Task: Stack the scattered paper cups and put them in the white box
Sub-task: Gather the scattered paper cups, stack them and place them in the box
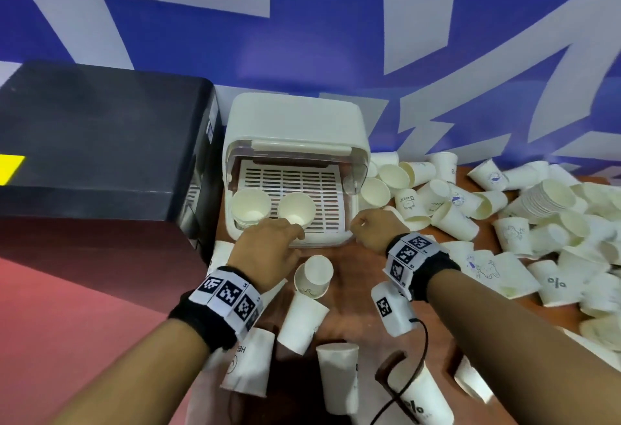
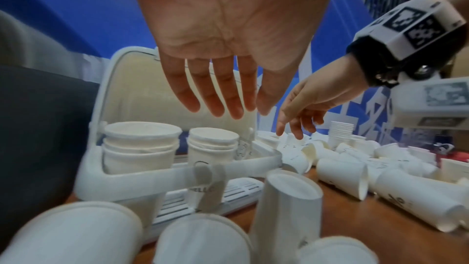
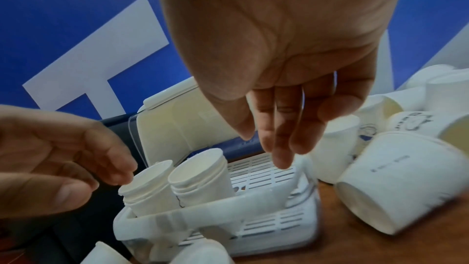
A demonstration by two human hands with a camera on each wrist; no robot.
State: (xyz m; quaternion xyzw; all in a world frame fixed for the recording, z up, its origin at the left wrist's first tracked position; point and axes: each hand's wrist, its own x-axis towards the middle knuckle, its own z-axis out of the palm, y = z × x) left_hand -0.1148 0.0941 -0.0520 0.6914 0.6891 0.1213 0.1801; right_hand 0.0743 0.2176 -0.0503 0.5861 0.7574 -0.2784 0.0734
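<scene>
The white box [image 1: 295, 122] stands open at the back of the wooden table, its lid up. Two short stacks of paper cups stand side by side on its slatted floor: the left stack [image 1: 250, 211] [image 2: 139, 142] [image 3: 149, 188] and the right stack [image 1: 297, 208] [image 2: 213, 144] [image 3: 200, 172]. My left hand [image 1: 285, 230] [image 2: 223, 105] hovers just above the box's front rim, fingers straight and holding nothing. My right hand [image 1: 364, 224] [image 3: 274, 144] hangs by the box's front right corner, fingers loosely bent and holding nothing. Loose cups [image 1: 504, 216] lie scattered to the right.
A black machine [image 1: 100, 142] stands tight against the box's left side. Several single cups [image 1: 314, 277] lie under my wrists at the table's front. A long nested stack [image 1: 547, 196] lies in the right-hand pile. A blue and white wall [image 1: 336, 38] closes the back.
</scene>
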